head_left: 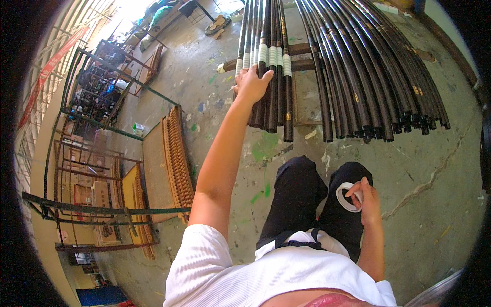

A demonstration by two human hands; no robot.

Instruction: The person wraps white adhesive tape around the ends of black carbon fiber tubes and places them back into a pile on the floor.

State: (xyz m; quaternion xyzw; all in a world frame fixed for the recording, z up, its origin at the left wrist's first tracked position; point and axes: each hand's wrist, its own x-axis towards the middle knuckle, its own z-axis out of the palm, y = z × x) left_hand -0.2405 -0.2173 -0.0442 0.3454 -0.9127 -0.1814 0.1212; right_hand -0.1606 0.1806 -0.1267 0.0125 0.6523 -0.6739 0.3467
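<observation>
My left arm reaches out to a group of long, shiny dark poles [273, 102] lying side by side, several of them wrapped with a band of white tape [273, 56]. My left hand [251, 84] is closed over poles at the left of this group, just below the white bands; its fingertips are partly hidden. By my right knee, my right hand [369, 200] holds a roll of white tape [343, 203], with fingers through and around the ring. A larger group of dark poles [368, 82], with small gold markings, lies to the right.
Wooden bars [302, 65] lie under the poles. On the left stand a green metal frame [117, 211] and boards with a row of brown, ridged pieces [176, 158]. Cluttered goods [102, 77] fill the far left. The concrete floor [429, 163] has cracks and green paint stains.
</observation>
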